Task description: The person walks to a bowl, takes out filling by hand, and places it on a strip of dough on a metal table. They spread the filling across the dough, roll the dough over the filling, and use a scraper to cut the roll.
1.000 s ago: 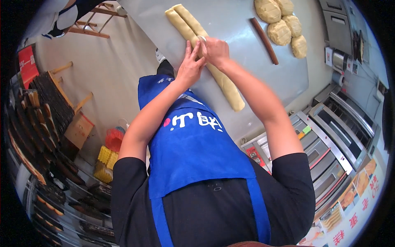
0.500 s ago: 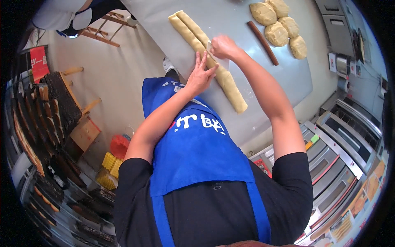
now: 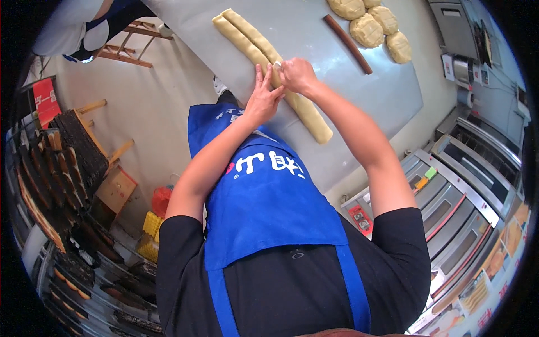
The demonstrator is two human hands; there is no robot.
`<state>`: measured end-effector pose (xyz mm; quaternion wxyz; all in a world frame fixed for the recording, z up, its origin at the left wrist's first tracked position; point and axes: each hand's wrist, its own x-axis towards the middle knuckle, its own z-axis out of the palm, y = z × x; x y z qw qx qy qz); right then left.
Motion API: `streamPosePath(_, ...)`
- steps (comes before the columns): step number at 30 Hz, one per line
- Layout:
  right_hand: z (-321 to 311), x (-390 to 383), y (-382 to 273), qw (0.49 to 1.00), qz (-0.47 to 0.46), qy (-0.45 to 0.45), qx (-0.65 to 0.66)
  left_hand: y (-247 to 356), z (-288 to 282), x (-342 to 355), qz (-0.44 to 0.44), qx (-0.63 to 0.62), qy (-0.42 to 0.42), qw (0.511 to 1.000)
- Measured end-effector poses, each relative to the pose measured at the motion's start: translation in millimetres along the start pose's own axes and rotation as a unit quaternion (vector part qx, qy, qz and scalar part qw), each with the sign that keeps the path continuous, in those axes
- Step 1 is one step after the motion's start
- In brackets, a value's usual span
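A long pale dough roll (image 3: 310,119) lies slantwise on the grey metal worktable (image 3: 387,95). Along its far half a second dough strip (image 3: 247,29) runs side by side with it. My left hand (image 3: 264,100) rests on the near roll, fingers stretched out and slightly apart. Just to its right, my right hand (image 3: 297,74) is closed around a dough scraper (image 3: 277,65). Only a small pale bit of the scraper shows by the knuckles; its blade is hidden, so I cannot tell whether it is in the dough.
A brown wooden rolling pin (image 3: 348,45) lies right of the dough. Beyond it sit several round dough pieces (image 3: 366,30). A wooden ladder or stool (image 3: 128,45) and another person's dark-clothed leg (image 3: 120,25) are at the far left. Dark baking trays (image 3: 50,174) stand left, metal ovens (image 3: 449,219) right.
The scraper's broad pale blade showed beneath my right hand before; now it is mostly out of sight. My right hand has turned and come closer to my left. The whole view has shifted slightly.
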<state>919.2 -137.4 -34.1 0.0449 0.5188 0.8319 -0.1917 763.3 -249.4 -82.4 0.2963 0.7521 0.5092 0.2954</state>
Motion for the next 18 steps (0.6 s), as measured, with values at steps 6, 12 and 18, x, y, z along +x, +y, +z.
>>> streamPosePath(6, 14.0, -6.4, -7.9, 0.994, 0.005, 0.102, 0.034, -9.0, -12.0, 10.1, 0.013, -0.008, -0.008, 1.000)
streamPosePath(12, 28.1, -19.7, -7.7, 0.989, -0.005, 0.141, 0.046, -2.9, -0.7, 2.0, 0.014, -0.007, -0.001, 1.000)
streamPosePath(18, -5.3, 9.8, -4.7, 0.999, -0.005, -0.027, -0.019, 17.9, 13.8, -14.4, 0.007, -0.008, -0.016, 1.000)
